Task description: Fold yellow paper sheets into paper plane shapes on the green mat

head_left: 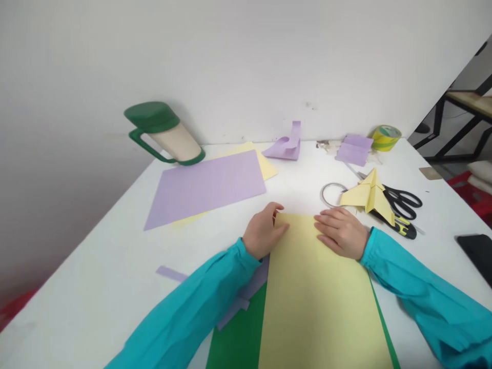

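Note:
A pale yellow sheet of paper point(323, 297) lies lengthwise in front of me, over a green sheet point(238, 338). At its far left corner my left hand point(265, 230) grips the edge, thumb on top and fingers curled round the side. My right hand point(341, 233) rests flat with fingers stretched out across the sheet's far right corner. Purple paper scraps point(234, 312) stick out from under the left sleeve. Right of my right hand sits a folded yellow paper plane point(371, 195), partly covering black-handled scissors point(403, 200) and a black-and-yellow cutter point(404, 228).
A large purple sheet point(207, 187) lies at the left, with a green-lidded jug point(169, 133) behind it. Near the wall are a curled purple piece point(286, 146), a creased purple square point(354, 149) and a tape roll point(385, 137). A dark phone-like object point(476, 253) lies far right.

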Available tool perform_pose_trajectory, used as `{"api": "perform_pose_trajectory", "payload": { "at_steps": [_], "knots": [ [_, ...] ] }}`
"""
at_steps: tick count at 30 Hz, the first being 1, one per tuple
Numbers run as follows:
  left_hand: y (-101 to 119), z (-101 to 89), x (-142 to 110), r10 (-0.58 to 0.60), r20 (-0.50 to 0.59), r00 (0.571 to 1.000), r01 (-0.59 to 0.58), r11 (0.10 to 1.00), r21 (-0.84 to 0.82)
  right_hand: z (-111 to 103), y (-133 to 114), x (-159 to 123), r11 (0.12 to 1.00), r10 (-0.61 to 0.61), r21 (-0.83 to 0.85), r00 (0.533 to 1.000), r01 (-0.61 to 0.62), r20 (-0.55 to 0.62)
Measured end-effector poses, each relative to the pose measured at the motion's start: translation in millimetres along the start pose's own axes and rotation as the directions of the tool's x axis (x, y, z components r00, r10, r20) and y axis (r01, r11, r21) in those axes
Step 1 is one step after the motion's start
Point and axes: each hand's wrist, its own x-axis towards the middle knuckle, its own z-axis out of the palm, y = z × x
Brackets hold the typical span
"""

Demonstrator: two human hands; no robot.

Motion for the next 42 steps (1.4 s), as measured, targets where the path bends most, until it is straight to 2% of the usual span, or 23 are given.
{"api": "perform_pose_trajectory", "payload": {
  "at_steps": [3, 5, 7, 10, 14, 16, 19, 24, 29, 34, 37, 42],
  "knots": [
    [9, 2.6, -8, 0.186, 0.039, 0.982, -0.182, 0.980, -0.076, -1, -1, 1, 1.000, 0.014, 0.005, 1.000, -0.014, 0.011],
    [12, 9.4, -17, 0.399, -0.014, 0.917, -0.399, 0.914, -0.077, -2, -1, 1, 1.000, 0.026, -0.001, 0.999, -0.026, 0.018],
    [12, 20.0, -25, 0.564, -0.054, 0.824, -0.564, 0.826, 0.017, -3, -2, 2, 0.999, 0.037, -0.011, 0.999, -0.037, 0.021],
    [8, 36.6, -35, 0.682, -0.017, 0.732, -0.669, 0.722, 0.175, -3, -2, 2, 0.999, 0.043, -0.008, 0.999, -0.043, 0.016],
    [4, 50.0, -35, 0.738, 0.047, 0.673, -0.716, 0.635, 0.289, -3, -2, 2, 0.998, 0.064, 0.014, 0.998, -0.064, 0.009],
    [3, 53.2, -33, 0.737, 0.083, 0.671, -0.720, 0.619, 0.314, -3, -3, 2, 0.997, 0.073, 0.022, 0.997, -0.073, -0.003],
    [1, 55.5, -32, 0.711, 0.120, 0.693, -0.708, 0.639, 0.299, -3, -2, 2, 0.996, 0.087, 0.024, 0.996, -0.086, -0.008],
    [3, 53.6, -40, 0.686, 0.179, 0.706, -0.706, 0.656, 0.268, -5, -1, 2, 0.991, 0.132, 0.021, 0.990, -0.133, 0.056],
    [7, 52.7, -45, 0.678, 0.185, 0.711, -0.695, 0.637, 0.332, -6, -2, 2, 0.984, 0.177, 0.000, 0.976, -0.179, 0.126],
    [7, 57.2, -43, 0.658, 0.145, 0.739, -0.655, 0.653, 0.381, -6, -2, 3, 0.982, 0.189, -0.023, 0.971, -0.188, 0.146],
    [7, 57.9, -42, 0.643, 0.158, 0.749, -0.648, 0.663, 0.376, -6, -3, 4, 0.982, 0.188, -0.038, 0.965, -0.184, 0.184],
    [10, 56.1, -43, 0.653, 0.172, 0.738, -0.661, 0.646, 0.381, -8, -4, 6, 0.982, 0.180, -0.093, 0.960, -0.164, 0.212]
  ]
}}
